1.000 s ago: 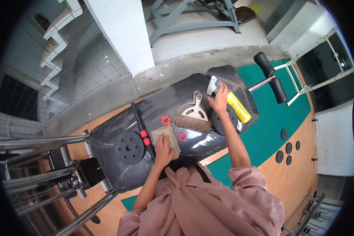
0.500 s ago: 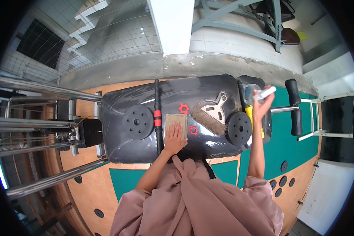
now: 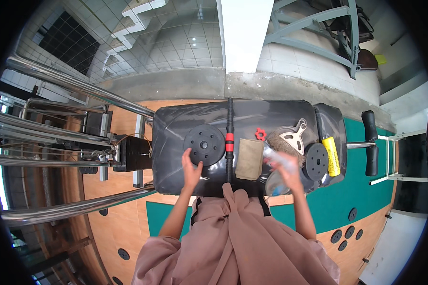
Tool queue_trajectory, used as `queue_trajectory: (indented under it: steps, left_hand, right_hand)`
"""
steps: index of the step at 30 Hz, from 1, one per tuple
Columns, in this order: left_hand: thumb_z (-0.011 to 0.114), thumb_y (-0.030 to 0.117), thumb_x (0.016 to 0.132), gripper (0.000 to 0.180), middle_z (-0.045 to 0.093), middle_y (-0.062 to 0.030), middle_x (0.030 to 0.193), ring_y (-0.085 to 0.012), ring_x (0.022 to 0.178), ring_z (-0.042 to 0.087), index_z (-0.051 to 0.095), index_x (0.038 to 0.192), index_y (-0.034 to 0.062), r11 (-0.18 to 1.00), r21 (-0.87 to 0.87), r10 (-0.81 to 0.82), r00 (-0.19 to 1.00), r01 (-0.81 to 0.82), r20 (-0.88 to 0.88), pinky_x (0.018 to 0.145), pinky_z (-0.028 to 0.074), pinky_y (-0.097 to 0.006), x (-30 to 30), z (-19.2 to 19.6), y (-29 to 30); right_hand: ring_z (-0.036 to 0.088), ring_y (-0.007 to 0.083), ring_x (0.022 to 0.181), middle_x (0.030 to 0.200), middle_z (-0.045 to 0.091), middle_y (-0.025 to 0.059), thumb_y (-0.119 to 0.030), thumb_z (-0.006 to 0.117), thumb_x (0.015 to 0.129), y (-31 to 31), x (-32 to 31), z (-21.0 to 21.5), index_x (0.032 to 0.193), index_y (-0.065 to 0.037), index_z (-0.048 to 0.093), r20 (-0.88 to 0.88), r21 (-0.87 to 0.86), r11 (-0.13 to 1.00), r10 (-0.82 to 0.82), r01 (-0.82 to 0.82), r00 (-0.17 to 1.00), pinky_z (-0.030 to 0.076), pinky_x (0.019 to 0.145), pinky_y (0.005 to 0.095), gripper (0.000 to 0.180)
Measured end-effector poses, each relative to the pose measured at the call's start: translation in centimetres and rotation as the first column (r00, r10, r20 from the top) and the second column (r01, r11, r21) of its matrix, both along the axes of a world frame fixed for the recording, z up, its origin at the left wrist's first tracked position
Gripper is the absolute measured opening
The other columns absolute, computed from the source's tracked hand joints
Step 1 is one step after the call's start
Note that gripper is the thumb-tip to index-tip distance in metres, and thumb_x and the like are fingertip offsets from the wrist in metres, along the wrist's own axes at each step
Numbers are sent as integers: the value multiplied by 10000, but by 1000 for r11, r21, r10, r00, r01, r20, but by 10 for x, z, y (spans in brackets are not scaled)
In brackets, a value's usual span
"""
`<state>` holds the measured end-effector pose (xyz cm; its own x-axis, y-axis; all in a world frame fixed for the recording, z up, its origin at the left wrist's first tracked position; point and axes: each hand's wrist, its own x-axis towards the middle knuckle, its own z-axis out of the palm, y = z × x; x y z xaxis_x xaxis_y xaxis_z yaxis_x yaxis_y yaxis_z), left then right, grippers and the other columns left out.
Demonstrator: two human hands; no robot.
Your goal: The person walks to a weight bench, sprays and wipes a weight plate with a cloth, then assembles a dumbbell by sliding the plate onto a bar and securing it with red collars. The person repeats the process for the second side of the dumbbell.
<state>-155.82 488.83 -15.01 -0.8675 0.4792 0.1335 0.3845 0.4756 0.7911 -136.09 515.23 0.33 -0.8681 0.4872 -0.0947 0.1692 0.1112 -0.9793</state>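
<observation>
My left hand [image 3: 192,172] hovers at the near left edge of a black weight plate [image 3: 204,133], fingers apart and holding nothing; whether the fingertips touch the plate I cannot tell. My right hand [image 3: 290,172], blurred by motion, is closed round a clear spray bottle [image 3: 275,186] with a whitish top, over the near side of the black padded bench [image 3: 169,142]. Between the hands a folded tan cloth [image 3: 249,159] lies flat. Left of it is a black bar [image 3: 230,121] with red bands. A brush [image 3: 292,136] with a white handle rests beyond the right hand.
A red star-shaped knob [image 3: 260,134] lies beyond the cloth. At the right are a second weight plate [image 3: 316,161] and a yellow cylinder [image 3: 331,156]. Chrome rails [image 3: 81,209] flank the left. Small plates [image 3: 349,232] lie on the floor at right.
My left hand has lifted off the cloth and moved left to the weight plate. My right hand has brought the spray bottle from the bench's right end toward the middle. The view has shifted.
</observation>
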Motion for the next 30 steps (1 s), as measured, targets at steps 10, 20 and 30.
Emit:
queue_trajectory:
  steps: [10, 20, 30]
  left_hand:
    - [808, 262, 650, 1047, 285, -207, 1432, -335, 1319, 311, 162, 1433, 9, 948, -144, -224, 917, 283, 330, 1074, 297, -371, -63, -36, -58]
    - [759, 341, 706, 974, 356, -215, 1399, -367, 1255, 401, 193, 1424, 7, 947, -143, -244, 933, 288, 265, 1003, 379, -403, -58, -55, -60]
    - [746, 347, 718, 967, 353, -203, 1402, -376, 1243, 405, 180, 1426, 8, 941, -142, -264, 930, 306, 255, 981, 397, -415, -61, -49, -62]
  right_hand:
    - [581, 348, 624, 674, 601, 172, -217, 613, 735, -128, -68, -75, 811, -19, 638, 235, 157, 982, 61, -100, 970, 452, 594, 386, 214]
    - [580, 371, 640, 658, 598, 194, -212, 604, 727, -163, -105, -74, 782, -2, 637, 274, 245, 969, -88, 19, 958, 451, 615, 414, 220]
    - [586, 272, 598, 630, 605, 144, -211, 588, 748, -175, -116, -82, 796, 4, 652, 311, 223, 971, -157, 89, 937, 455, 587, 355, 229]
